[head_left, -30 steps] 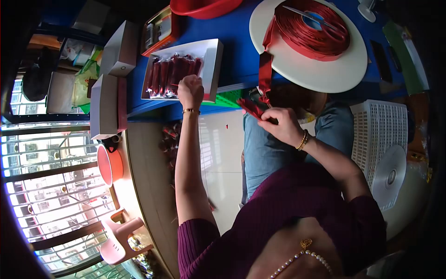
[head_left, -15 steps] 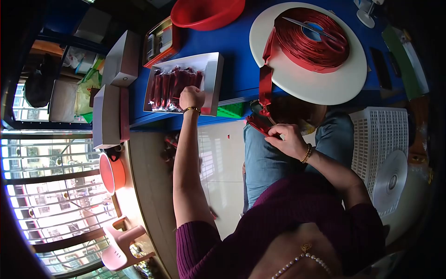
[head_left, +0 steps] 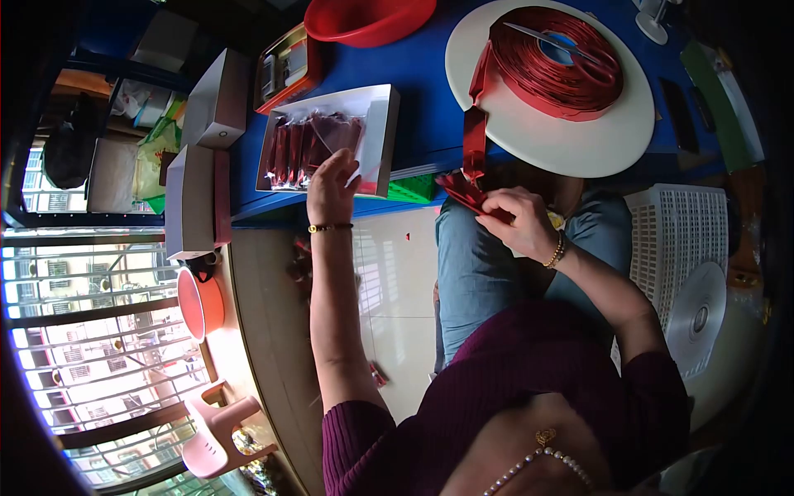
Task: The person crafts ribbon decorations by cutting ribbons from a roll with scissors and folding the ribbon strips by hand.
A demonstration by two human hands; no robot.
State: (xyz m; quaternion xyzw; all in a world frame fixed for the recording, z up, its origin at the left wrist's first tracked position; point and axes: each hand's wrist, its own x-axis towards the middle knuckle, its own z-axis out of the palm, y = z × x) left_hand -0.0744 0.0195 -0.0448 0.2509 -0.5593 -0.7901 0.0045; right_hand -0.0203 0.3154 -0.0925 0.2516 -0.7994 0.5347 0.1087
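Note:
Over the near edge of a white box is my left hand, its thumb and fingertips apart with nothing visible between them. Inside the box lie several dark red packets in clear wrapping, one of them slanted just beyond my fingertips. My right hand is closed on a folded bunch of red ribbon above my lap. From that bunch a ribbon strip runs up to a large red ribbon roll on a round white board. Scissors rest on the roll.
A red basin and an orange-rimmed tray stand at the back of the blue table. Closed boxes are at the left, a white plastic basket at the right. A green basket shows under the table edge.
My left hand has drawn back toward the box's near edge and its fingers have parted. A clear-wrapped packet now shows slanted over the others. My right hand still grips the ribbon, slightly higher in view.

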